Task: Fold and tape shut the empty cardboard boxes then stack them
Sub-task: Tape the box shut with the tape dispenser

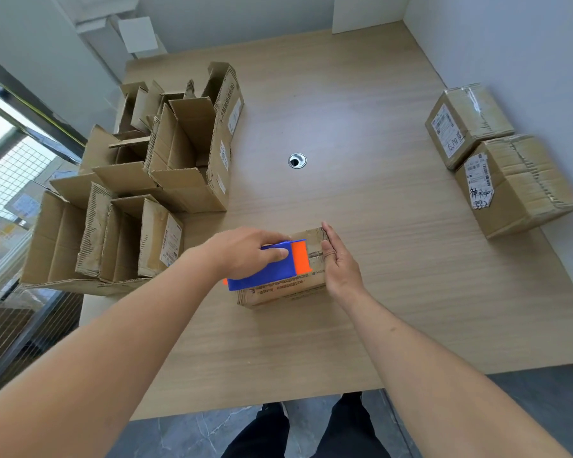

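Holding the tape dispenser (272,264) in your left hand (245,251), fingers wrapped over its blue body, you're sitting it on top of the box (288,285) at the near-middle of the table (361,200). Your right hand (339,264) is lying along the box's right end, fingers straight and pressing the cardboard, thumb on the top edge; it's bracing, not gripping. Key relation: the box's long axis is running left to right across you, and the dispenser's orange end is pointing right, toward the bracing hand. So the tape line is lying along that long axis, and the seam run is heading from the left hand toward the right one. The left hand is the one on the tool, the right is the stop. I'm judging that the top flaps are already folded down under the dispenser, though the seam itself is hidden. Open boxes (166,166) are waiting at your left, well apart; two taped boxes (497,160) are sitting side by side at far right, not yet stacked.
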